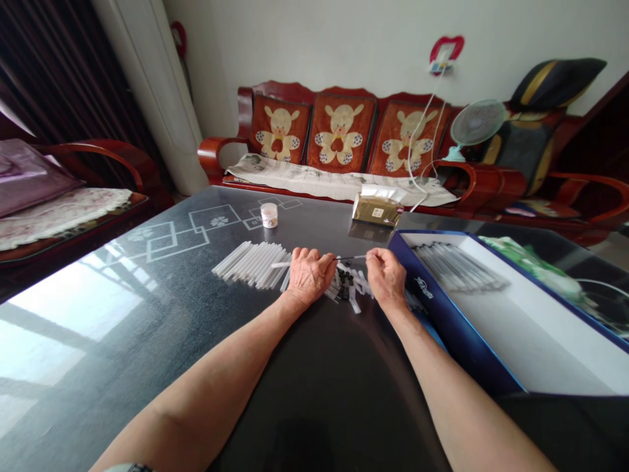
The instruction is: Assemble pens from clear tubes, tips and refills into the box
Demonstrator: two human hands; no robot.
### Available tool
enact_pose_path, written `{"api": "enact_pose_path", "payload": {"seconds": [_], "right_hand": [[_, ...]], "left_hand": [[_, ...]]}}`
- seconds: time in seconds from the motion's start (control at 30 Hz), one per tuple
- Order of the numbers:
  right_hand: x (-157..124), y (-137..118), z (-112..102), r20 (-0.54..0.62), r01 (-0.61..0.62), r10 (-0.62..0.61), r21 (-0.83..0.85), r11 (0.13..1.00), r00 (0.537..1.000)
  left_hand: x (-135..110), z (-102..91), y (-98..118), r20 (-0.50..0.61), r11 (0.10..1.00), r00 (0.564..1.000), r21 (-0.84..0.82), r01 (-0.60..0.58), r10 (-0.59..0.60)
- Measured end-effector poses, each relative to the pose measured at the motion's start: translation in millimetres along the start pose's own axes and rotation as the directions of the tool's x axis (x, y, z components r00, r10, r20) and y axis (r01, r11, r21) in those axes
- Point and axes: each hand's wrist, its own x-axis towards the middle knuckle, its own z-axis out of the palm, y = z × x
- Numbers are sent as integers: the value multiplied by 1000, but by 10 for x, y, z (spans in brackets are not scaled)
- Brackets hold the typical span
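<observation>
My left hand (pixel 310 276) grips a translucent white plastic tube (pixel 281 265), whose end sticks out to the left. My right hand (pixel 386 278) pinches a thin dark rod (pixel 352 257), and its tip reaches my left hand's fingers. Under and between my hands lies a small heap of black and translucent parts (pixel 348 286). Just left of my left hand, many similar translucent tubes (pixel 250 264) lie side by side on the table. Where the rod's tip ends behind my left fingers is hidden.
The dark glass table (pixel 122 288) reflects window light. On it stand a small white lidded jar (pixel 268 215), a gold packet (pixel 377 210), and a blue-rimmed white box (pixel 491 314) holding a bundle of thin rods (pixel 457 267). A red wooden sofa stands behind.
</observation>
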Motion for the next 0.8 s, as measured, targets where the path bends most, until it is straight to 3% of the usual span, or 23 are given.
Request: {"api": "enact_pose_path", "payload": {"seconds": [0.07,0.13,0.23,0.33,0.47,0.63,0.8], "right_hand": [[4,2,-5,-69,20,-23,-40,999,997],[-24,-45,10,-86,176,-187,-114,978,979],[-112,-160,60,79,437,-430,-198,877,899],[-189,-223,107,238,528,-482,-207,823,843],[-177,-175,80,284,490,-429,-196,849,857],[-47,-16,-51,212,355,-297,-331,874,931],[103,115,-208,185,193,-114,-494,848,976]], "left_hand": [[-1,16,-5,-1,1000,1000,7,-6,6],[-2,27,-9,5,1000,1000,8,-15,15],[-2,26,-8,16,1000,1000,6,-19,19],[-2,11,2,14,999,999,-3,-38,38],[-2,1,5,5,997,997,-7,-83,83],[4,-1,-36,-28,998,998,18,-62,62],[82,-275,55,-128,986,980,-53,-159,151]]}}
